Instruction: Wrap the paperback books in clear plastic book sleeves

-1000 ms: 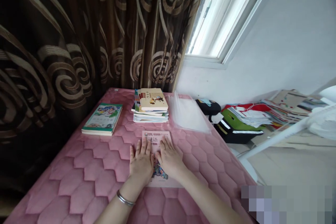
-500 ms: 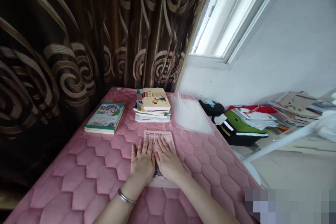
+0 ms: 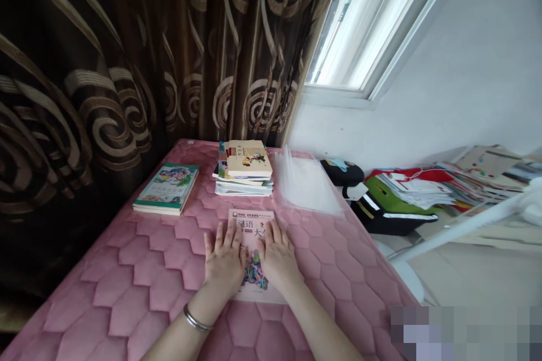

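A pale pink book (image 3: 255,272) with Chinese characters and a colourful cartoon on its cover lies closed on the pink quilted mattress (image 3: 161,271). My left hand (image 3: 224,256) rests flat over the book's left side, fingers stretched out and pointing away from me. On its right side my right hand (image 3: 279,254) lies flat too, with its fingers extended. Between the hands, part of the cover picture and title shows. A silver bangle (image 3: 197,320) circles my left wrist.
Behind the book stands a stack of books (image 3: 248,161). Green-edged books (image 3: 167,189) lie at the left, and clear plastic sheets (image 3: 311,183) at the back right. Beyond the mattress's right edge are a green and black bag (image 3: 389,208) and piled papers (image 3: 486,172). A patterned curtain (image 3: 190,51) hangs behind.
My hands have slid apart sideways over the cover, the left one to the left and the right one to the right. More of the title and picture is now uncovered.
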### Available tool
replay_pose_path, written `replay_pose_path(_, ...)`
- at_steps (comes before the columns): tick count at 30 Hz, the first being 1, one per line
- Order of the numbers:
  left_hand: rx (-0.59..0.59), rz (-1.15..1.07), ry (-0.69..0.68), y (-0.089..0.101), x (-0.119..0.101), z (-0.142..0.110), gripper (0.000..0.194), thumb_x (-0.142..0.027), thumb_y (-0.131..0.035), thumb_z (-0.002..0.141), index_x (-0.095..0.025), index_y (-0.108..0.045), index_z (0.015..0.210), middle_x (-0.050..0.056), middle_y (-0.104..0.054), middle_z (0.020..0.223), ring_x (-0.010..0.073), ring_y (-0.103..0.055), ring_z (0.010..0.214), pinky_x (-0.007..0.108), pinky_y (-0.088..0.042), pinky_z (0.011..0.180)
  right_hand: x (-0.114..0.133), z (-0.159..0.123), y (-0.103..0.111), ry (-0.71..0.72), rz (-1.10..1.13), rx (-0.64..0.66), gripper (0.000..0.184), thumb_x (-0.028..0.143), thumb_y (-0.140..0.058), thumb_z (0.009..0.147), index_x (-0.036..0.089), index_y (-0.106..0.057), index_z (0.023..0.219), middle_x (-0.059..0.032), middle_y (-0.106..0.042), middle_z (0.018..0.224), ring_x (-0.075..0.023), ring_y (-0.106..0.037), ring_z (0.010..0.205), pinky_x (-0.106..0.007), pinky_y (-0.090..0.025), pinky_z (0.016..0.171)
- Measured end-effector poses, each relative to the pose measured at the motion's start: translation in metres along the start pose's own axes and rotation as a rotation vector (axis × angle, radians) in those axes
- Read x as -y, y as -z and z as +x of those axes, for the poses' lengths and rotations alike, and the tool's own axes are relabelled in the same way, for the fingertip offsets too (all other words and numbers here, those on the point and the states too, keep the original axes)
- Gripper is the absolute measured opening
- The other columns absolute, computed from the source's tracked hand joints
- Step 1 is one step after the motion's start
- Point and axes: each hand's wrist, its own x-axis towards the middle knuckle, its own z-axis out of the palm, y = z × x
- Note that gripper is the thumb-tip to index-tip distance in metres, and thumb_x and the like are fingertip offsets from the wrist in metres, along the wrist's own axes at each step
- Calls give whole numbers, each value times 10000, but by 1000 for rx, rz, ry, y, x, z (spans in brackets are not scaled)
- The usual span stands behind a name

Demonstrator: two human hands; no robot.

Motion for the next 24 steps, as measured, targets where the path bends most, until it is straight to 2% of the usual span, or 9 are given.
replay_pose_path(3, -2, 29, -31, -2, -11, -3, 528, -247, -279, 934, -219, -371, 1453, 34, -289, 1551, 240, -224, 1447, 563, -111, 1175, 1, 0, 1, 22, 6, 24, 594, 360, -295, 973, 62, -283, 1486, -124, -219, 1568, -291, -226, 1434, -434, -234, 1151)
replay_pose_path(6, 99, 18, -106, -1, -26, 2, 542, -225, -286, 929, -135, -352, 1459, 79, -289, 1547, 217, -246, 1440, 445, -170, 1189, 1, 0, 5, 42, -1, 43, 577, 313, -276, 972, 43, -283, 1481, -135, -195, 1567, -266, -205, 1444, -421, -208, 1164)
replay_pose_path(9, 176, -20, -129, 1, -33, 20, 552, -234, -293, 929, -125, -325, 1470, 75, -261, 1558, 213, -252, 1436, 392, -214, 1178, 0, -1, 7, 45, -5, 59, 562, 250, -276, 960, 47, -278, 1484, -132, -188, 1569, -249, -198, 1447, -397, -217, 1159)
replay_pose_path(11, 162, -36, -150, 1, -30, 36, 546, -250, -283, 938, -151, -321, 1474, 61, -260, 1561, 206, -245, 1439, 401, -205, 1180, 0, -1, 7, 49, -9, 53, 564, 242, -278, 958, 48, -271, 1487, -131, -193, 1568, -251, -209, 1444, -393, -221, 1156)
replay_pose_path(13, 99, -41, -164, -2, -22, 49, 539, -292, -260, 955, -167, -316, 1477, 60, -276, 1557, 207, -246, 1440, 427, -175, 1186, 0, -1, 6, 48, -12, 40, 568, 272, -274, 965, 47, -271, 1486, -132, -192, 1568, -259, -220, 1440, -400, -217, 1157)
replay_pose_path(16, 42, -51, -131, -6, -8, 57, 549, -355, -263, 962, -178, -308, 1480, 57, -288, 1552, 226, -237, 1443, 469, -165, 1185, 0, 0, 4, 39, -3, 35, 579, 314, -272, 973, 49, -269, 1487, -124, -192, 1572, -262, -218, 1440, -396, -207, 1159)
replay_pose_path(20, 40, -45, -26, -4, 5, 42, 557, -330, -300, 954, -165, -290, 1486, 75, -248, 1563, 249, -284, 1425, 479, -193, 1178, 1, -1, 4, 0, 11, 34, 578, 317, -289, 966, 88, -266, 1496, -87, -199, 1578, -269, -239, 1429, -397, -221, 1145)
replay_pose_path(24, 44, 9, 14, 4, 8, 15, 556, -319, -359, 944, -166, -317, 1477, 127, -295, 1542, 265, -297, 1418, 478, -221, 1168, 3, -2, 6, -14, 10, 26, 569, 315, -276, 969, 103, -271, 1497, -77, -215, 1576, -274, -271, 1409, -420, -229, 1132)
